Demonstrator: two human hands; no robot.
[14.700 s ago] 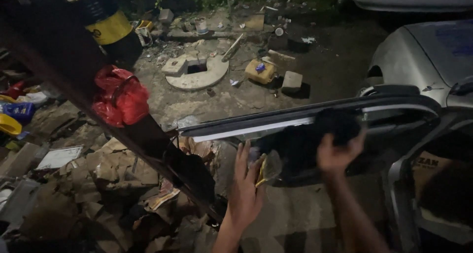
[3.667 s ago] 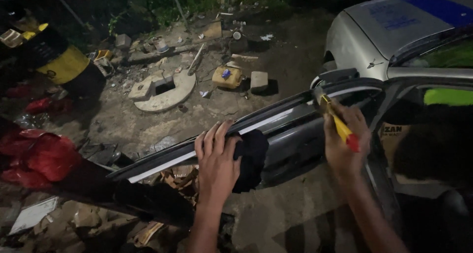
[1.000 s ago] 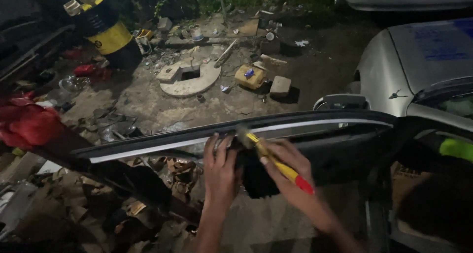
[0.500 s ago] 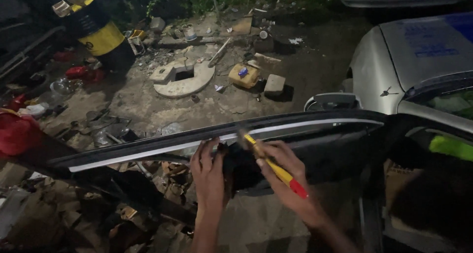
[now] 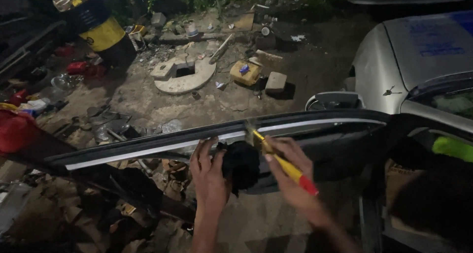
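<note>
We look down at a dirt yard at night, full of rubble and scrap. The open car door point(image 5: 345, 135) crosses the middle of the view, and we use it as our landmark. Beyond the door, on the ground, there is a round concrete slab point(image 5: 185, 76) with a square hole, a yellow container point(image 5: 245, 72) and a grey block point(image 5: 276, 81). Further behind the door, to the left, stands a black and yellow drum point(image 5: 101, 29). Left of the door lies a red bag point(image 5: 15, 132). Right of the door is the silver body of the car point(image 5: 394, 56).

Our left hand point(image 5: 209, 176) presses against the inner side of the door, just below its top edge, with fingers spread and touching a black cloth point(image 5: 241, 164). Its grip is open, holding nothing that we can see. Our right hand point(image 5: 290, 174) is beside the cloth, and its grip is closed around a yellow screwdriver with a red end point(image 5: 286, 167). The tip of this tool meets the light trim strip point(image 5: 162, 147) on the door's upper edge.
</note>
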